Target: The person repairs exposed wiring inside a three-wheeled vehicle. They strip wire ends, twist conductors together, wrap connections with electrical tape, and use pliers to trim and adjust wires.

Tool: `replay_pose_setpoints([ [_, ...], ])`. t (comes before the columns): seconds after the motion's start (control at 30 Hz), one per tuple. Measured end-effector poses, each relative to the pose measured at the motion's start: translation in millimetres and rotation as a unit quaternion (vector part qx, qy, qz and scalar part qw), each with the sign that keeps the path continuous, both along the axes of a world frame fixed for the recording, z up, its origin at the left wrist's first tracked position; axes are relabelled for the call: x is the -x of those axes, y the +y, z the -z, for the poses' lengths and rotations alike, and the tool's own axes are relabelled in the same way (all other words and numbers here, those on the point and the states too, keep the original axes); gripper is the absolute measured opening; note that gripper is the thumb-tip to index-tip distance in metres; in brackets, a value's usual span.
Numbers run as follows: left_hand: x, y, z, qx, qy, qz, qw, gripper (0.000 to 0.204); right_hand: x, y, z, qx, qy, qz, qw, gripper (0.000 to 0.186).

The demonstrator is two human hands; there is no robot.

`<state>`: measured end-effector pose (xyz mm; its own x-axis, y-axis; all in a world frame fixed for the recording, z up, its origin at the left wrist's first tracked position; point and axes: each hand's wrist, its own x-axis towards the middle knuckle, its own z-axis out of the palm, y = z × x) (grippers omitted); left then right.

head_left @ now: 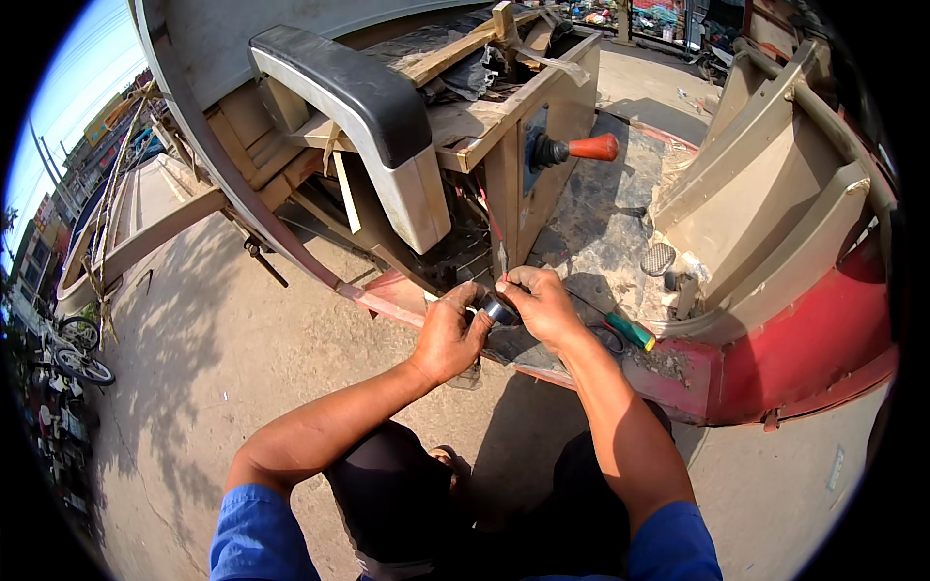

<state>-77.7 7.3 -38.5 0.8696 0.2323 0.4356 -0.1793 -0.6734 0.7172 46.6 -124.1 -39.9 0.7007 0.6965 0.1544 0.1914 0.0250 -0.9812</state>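
Observation:
My left hand [448,334] is closed round a dark roll [497,312], apparently tape. Beside it, my right hand [542,310] pinches the lower end of a thin red wire [495,225], which hangs from the opening next to a beige box panel [509,194]. The fingertips of both hands are close together over the red sill of an open vehicle body. A screwdriver with a green and yellow handle [630,329] lies on the worn floor plate [591,223] just right of my right hand. The interior behind my hands is dark and hard to make out.
A black and grey armrest [392,136] overhangs from the upper left; a red-knobbed lever [586,147] juts from the box. A curved beige panel [746,213] and red bodywork [804,358] stand right. Bicycles [82,358] and a long frame [155,242] are at left.

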Motion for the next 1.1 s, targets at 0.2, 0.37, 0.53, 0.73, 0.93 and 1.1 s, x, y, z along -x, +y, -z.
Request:
replay_pose_setpoints([
  [0.2,-6,6,14,0.226,0.040,-0.014,0.973,0.013,6,3,-3,-0.015,0.104,0.026,0.994,0.017],
  [0.37,-2,8,-1,0.496,0.142,-0.015,0.857,0.018,6,2,-2,-0.035,0.044,0.024,0.998,0.014],
  [0.53,-3,9,-5,0.543,0.184,-0.027,0.819,0.015,5,1,1,-0.050,0.020,0.010,0.998,0.012],
  [0.73,-2,7,-5,0.455,0.202,-0.061,0.865,0.021,3,0,7,-0.020,0.006,0.022,1.000,0.017],
  [0.93,4,2,-6,0.308,0.106,-0.003,0.946,0.020,-3,0,13,0.002,-0.069,0.064,0.996,0.021],
  [1.1,2,2,3,0.089,0.043,0.001,0.995,0.013,-5,-1,15,-0.025,-0.077,0.036,0.996,0.017],
])
